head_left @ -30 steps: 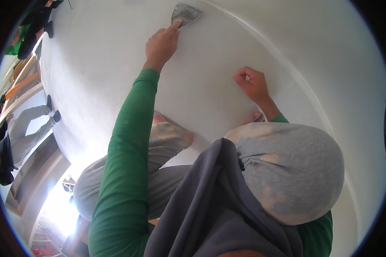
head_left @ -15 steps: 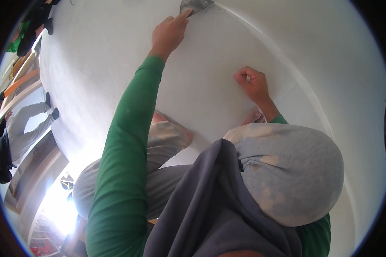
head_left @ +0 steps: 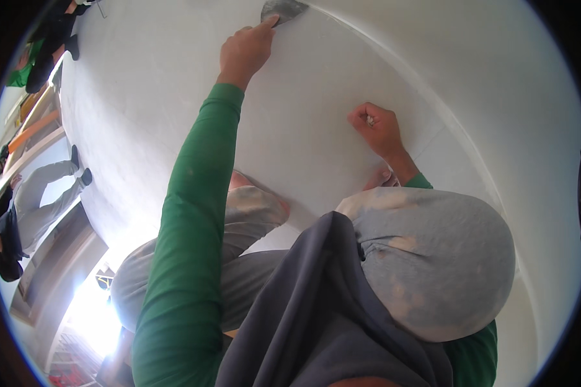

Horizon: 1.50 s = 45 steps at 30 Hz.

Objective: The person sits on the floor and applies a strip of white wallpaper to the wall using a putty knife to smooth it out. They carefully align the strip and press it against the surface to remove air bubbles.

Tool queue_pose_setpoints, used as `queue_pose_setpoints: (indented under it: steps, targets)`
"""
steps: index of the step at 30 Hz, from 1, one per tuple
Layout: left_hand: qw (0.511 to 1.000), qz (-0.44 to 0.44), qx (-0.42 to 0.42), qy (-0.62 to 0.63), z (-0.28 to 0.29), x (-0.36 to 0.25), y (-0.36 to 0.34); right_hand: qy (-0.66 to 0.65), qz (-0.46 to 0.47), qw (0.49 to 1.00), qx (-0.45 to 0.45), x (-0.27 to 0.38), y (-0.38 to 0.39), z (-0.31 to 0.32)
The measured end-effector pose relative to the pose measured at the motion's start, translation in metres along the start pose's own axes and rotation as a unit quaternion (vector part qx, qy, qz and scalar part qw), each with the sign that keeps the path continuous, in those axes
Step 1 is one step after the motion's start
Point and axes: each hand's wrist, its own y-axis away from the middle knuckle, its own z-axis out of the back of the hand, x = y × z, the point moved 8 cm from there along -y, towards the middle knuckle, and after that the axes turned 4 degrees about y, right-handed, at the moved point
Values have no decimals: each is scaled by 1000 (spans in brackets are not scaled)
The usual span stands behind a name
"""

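Observation:
My left hand grips a wide metal scraper blade at the top of the view, index finger pressed along it, on the pale floor beside the edge where floor meets white wall. My right hand is curled closed lower down, around something small and whitish that I cannot make out, above my bare foot.
A white wall curves along the right. My folded legs fill the lower middle. At the left a person in grey trousers stands by a wooden frame, and another person in green and black is farther up.
The scraper and my left hand moved up and right along the floor edge, then slightly back left by now. My right hand stays curled in about the same place.

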Motion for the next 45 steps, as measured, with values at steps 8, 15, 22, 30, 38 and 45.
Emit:
queue_pose_setpoints:
  steps: [8,15,22,30,38,45]
  targets:
    - [996,-6,-48,73,2,27,36,-14,7,1000,3,4,-4,5]
    - [999,10,15,43,9,12,-12,3,0,1000,5,13,-6,3]
    - [994,-22,-20,105,24,24,13,-5,12,1000,7,6,-5,4]
    - [996,9,0,86,13,24,-4,-19,-16,1000,8,12,-4,5]
    - [989,-40,-61,129,20,21,-5,-2,4,1000,2,7,-1,2]
    - [998,-8,-14,61,17,32,18,-1,-4,1000,16,13,-3,3]
